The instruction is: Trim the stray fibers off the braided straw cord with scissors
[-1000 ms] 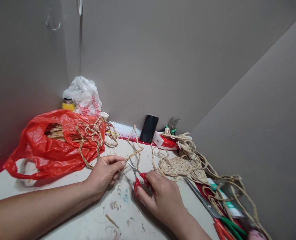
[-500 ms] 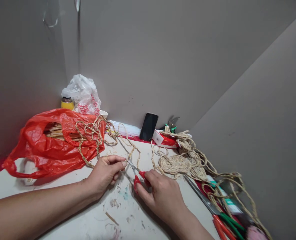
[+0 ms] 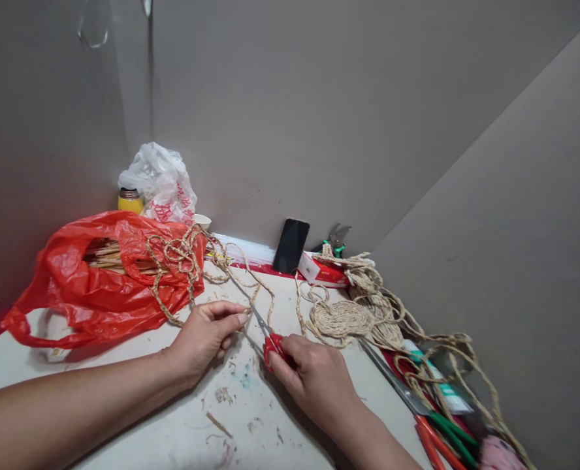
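The left hand [image 3: 206,339] has thumb and forefinger pinched together on the end of a braided cord [image 3: 255,294], which runs out just beyond those fingertips and loops away. The right hand [image 3: 314,372] is curled around the red handles of the scissors [image 3: 262,323]; their blades look almost closed, points beside the cord and near the left fingertips. Whether they bite on it cannot be told.

The main risk is a nicked finger, should the blades slip or the left hand shift toward them. A light pinch could let the cord slide out, and the loose loops lying past the blades could get snipped too.

Beyond the left hand, a red bag [image 3: 89,300] hems in that side, more cord draped over it. Just beyond the right hand lies a coiled mat [image 3: 341,321]; farther right, large shears [image 3: 400,382] crowd the edge of the worktop [image 3: 251,418]. A phone [image 3: 291,245] leans well beyond both hands, with a red box [image 3: 326,274] beside it.
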A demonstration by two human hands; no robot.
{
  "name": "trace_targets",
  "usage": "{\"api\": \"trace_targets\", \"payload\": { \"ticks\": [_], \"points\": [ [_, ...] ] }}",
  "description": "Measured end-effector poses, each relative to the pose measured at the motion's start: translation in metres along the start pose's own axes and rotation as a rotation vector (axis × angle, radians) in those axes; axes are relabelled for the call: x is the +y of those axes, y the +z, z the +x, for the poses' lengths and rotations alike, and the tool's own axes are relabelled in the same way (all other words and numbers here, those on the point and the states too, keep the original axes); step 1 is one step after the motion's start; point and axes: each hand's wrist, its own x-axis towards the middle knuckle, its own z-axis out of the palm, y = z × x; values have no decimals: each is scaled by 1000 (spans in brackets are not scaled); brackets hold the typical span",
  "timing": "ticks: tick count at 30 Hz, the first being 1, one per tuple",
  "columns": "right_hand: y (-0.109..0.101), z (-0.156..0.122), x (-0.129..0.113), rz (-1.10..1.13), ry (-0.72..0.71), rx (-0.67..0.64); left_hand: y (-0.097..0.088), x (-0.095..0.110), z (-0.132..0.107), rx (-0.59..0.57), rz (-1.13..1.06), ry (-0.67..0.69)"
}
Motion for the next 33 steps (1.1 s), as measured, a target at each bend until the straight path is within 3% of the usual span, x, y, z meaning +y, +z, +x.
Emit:
{"api": "trace_targets", "payload": {
  "ticks": [4, 13, 19, 25, 33],
  "points": [
    [0, 0, 1, 35, 3, 52, 1, 1, 0, -3, -20, -1],
    [-4, 1, -6, -88, 18, 28, 0, 1, 1, -7, -43, 5],
    [0, 1, -2, -58, -21, -8, 0, 1, 1, 6, -14, -10],
    [4, 0, 4, 39, 23, 86, -1, 1, 0, -8, -27, -4],
    [1, 0, -2, -16, -16, 46, 0, 1, 1, -37, -47, -3]
  ]
}}
